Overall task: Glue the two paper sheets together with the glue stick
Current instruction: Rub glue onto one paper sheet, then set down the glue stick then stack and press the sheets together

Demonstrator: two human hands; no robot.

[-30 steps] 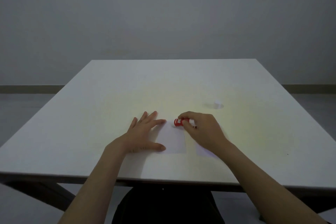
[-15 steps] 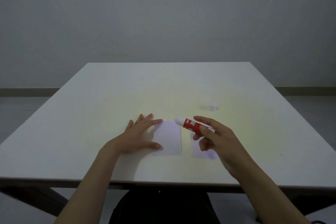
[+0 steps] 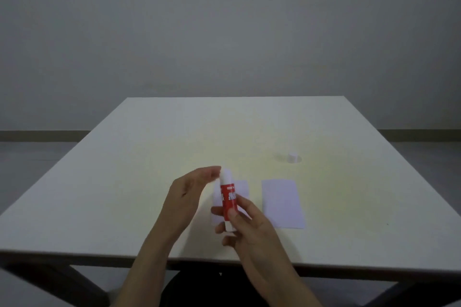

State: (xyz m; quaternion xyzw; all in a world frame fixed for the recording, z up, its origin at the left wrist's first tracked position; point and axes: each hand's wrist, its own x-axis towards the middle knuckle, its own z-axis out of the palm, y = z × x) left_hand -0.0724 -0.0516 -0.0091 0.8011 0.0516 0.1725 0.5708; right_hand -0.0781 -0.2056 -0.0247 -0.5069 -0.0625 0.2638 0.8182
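Observation:
A red and white glue stick stands upright in the air, with my right hand gripping its lower half. My left hand is raised beside it, its fingertips touching the white top end of the stick. Two small pale paper sheets lie flat on the table. The left sheet is mostly hidden behind my hands and the stick. The right sheet lies fully visible, apart from the left one.
The white table stretches far to the left and back. A small white cap sits on the table behind the right sheet. The near table edge runs below my forearms.
My right hand lifted the glue stick off the left sheet and turned it upright. My left hand left the paper and rose to the stick's top.

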